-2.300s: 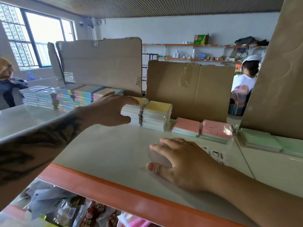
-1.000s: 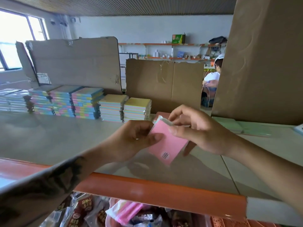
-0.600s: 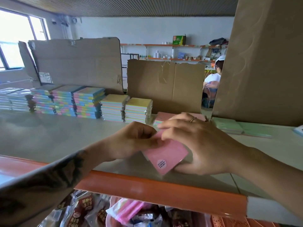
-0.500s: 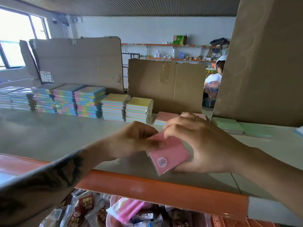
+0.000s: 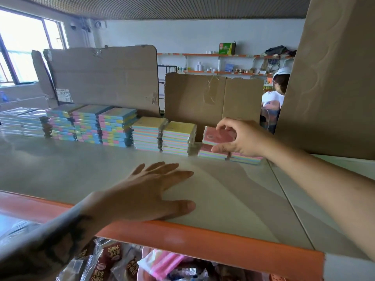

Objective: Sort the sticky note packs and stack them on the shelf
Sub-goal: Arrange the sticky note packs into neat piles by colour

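Right hand [image 5: 241,138] grips a flat pink-topped sticky note pack [image 5: 215,136] at centre right.
Left hand [image 5: 146,191], fingers spread, rests on the pale orange-edged shelf [image 5: 223,199].

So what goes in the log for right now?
right hand: lowering pink pack onto pink stack | left hand: flat, open | shelf

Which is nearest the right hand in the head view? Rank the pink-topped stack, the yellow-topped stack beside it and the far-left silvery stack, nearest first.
1. Pink-topped stack: directly under the right hand, which holds a pink pack over it.
2. Yellow-topped stack: next one to the left.
3. Silvery stack: far left end of the shelf.
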`<state>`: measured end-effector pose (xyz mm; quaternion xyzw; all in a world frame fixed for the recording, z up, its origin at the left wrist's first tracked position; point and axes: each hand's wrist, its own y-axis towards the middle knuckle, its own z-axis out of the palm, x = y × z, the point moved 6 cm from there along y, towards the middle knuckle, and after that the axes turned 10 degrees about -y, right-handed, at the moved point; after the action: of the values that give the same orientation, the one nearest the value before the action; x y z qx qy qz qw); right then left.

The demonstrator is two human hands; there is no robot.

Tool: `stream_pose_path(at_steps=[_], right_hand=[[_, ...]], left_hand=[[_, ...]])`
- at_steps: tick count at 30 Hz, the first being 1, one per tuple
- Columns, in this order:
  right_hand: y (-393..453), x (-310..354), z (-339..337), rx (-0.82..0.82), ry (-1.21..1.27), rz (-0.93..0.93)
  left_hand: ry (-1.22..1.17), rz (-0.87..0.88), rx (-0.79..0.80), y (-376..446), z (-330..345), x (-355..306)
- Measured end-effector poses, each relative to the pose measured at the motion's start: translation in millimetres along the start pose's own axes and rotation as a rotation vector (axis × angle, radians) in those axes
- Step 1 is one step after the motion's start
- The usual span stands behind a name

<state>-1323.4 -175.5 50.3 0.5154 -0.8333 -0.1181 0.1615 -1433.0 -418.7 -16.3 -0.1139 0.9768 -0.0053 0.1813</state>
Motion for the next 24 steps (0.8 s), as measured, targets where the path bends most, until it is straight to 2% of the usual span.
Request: stream_pose_path(at_steps=[6, 13, 17, 20, 24], right_hand=[[22.5, -12.9, 37.5, 0.158, -0.088, 0.078], [15.9, -11.3, 39.1, 0.213, -0.125, 0.103], [6.4, -10.4, 33.4, 0.168, -0.243, 0.081], [-13.3, -12.8, 19.3, 0.090, -0.239, 0.097], [-59.5, -20.3, -3.7, 0.072, -0.238, 0.109]], left_hand=[[-0.011, -0.041, 0.030, 2.3, 6.4, 2.7], [-0.004, -0.041, 0.017, 2.6, 6.3, 4.2], [-0.002, -0.043, 0.024, 2.3, 6.4, 4.2], [0.029, -0.012, 0.001, 5.5, 3.4, 1.1], [0.079, 0.063, -0.031, 19.0, 6.8, -28.2]])
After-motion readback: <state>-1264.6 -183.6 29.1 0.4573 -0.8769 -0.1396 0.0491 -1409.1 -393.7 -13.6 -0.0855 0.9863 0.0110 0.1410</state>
